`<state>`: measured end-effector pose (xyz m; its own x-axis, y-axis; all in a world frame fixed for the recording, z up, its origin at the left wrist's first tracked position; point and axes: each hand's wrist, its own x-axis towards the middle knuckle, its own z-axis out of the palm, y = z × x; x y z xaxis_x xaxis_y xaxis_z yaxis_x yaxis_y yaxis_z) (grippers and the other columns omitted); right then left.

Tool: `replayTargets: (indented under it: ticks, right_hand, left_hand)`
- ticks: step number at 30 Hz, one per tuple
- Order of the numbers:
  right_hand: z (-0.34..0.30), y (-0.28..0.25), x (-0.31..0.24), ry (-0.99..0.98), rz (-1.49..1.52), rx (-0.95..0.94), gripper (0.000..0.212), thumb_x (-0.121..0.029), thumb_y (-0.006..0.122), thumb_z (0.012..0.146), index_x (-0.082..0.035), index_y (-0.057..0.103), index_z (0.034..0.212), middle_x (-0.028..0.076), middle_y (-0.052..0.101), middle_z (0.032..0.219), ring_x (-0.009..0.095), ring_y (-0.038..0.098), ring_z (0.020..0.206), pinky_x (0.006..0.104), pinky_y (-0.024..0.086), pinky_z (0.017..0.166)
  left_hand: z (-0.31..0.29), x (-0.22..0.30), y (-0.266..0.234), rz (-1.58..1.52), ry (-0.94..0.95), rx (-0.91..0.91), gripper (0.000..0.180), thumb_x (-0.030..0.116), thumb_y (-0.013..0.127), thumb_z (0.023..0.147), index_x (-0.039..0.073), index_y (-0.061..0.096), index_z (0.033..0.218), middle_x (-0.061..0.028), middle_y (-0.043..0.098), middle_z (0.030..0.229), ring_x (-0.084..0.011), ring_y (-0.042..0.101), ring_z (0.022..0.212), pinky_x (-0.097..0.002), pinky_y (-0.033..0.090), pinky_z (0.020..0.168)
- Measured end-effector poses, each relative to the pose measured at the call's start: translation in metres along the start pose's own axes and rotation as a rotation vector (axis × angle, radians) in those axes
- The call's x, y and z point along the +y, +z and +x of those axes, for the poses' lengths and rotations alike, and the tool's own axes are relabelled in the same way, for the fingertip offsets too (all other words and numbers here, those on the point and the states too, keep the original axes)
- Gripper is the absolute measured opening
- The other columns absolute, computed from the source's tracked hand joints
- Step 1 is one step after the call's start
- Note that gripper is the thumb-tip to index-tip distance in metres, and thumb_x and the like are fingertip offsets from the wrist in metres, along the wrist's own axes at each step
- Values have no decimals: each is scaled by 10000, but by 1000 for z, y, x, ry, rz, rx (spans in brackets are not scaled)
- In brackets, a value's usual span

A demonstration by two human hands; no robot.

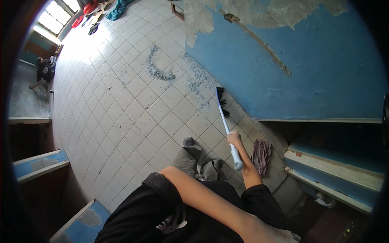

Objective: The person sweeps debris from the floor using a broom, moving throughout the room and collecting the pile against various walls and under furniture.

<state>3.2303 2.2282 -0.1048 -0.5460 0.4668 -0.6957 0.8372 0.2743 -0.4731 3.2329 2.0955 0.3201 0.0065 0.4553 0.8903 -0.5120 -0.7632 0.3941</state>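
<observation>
My right hand (234, 139) is wrapped round the pale handle of a long-handled brush (225, 121). The brush's black bristles rest on the tiled floor beside the foot of a blue wall (308, 77). Grey-blue paint and plaster flakes (198, 79) lie scattered just beyond the brush head. Farther left, more of this debris forms a curved heap (156, 71). My left forearm crosses in front of my body toward the lower right. My left hand (283, 235) shows only in part at the bottom edge, its fingers mostly hidden.
A crumpled brownish cloth (261, 156) lies right of my right arm. Blue-and-cream ledges (336, 172) jut out on the right, others (42, 164) on the left. At far left another person (45, 69) reaches toward a grey panel (28, 91). Cloths (117, 10) lie near the window.
</observation>
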Motion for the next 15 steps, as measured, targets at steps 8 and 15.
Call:
replayTargets:
  ticks: [8, 15]
  right_hand:
    - [-67, -55, 57, -81, 263, -74, 145, -102, 507, 697, 39, 529, 720, 64, 483, 461, 156, 509, 392, 287, 389, 353]
    - [-24, -39, 73, 103, 216, 106, 159, -75, 504, 682, 81, 503, 715, 92, 490, 483, 169, 514, 404, 301, 398, 351]
  left_hand:
    - [-102, 30, -83, 582, -522, 195, 328, 112, 540, 673, 32, 532, 991, -121, 531, 845, -264, 521, 801, -333, 402, 687]
    - [-336, 106, -89, 1236, -1600, 887, 305, 394, 429, 797, 166, 588, 925, -99, 573, 883, -295, 532, 801, -360, 426, 666]
